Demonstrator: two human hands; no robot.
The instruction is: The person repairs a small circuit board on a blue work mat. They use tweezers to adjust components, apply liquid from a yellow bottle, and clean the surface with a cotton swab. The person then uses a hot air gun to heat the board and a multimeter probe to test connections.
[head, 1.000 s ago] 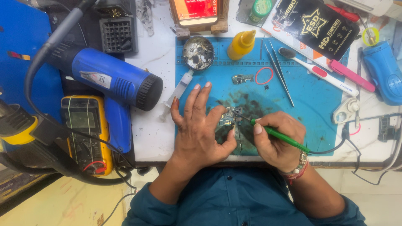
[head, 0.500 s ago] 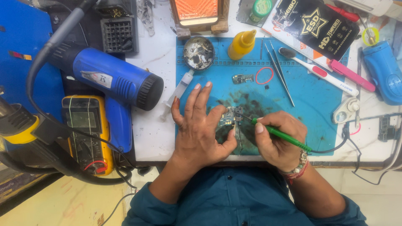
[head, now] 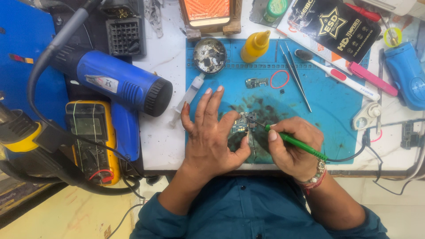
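Blue mat (head: 327, 115) — cluttered white bench (head: 161, 137)

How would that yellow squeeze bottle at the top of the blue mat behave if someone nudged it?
The yellow bottle has a tapered nozzle and seems to stand upright, so a knock near its top would probably tip it. Its rounded body would likely roll once down. It looks like soft plastic, so probably light and unlikely to break on the blue mat.
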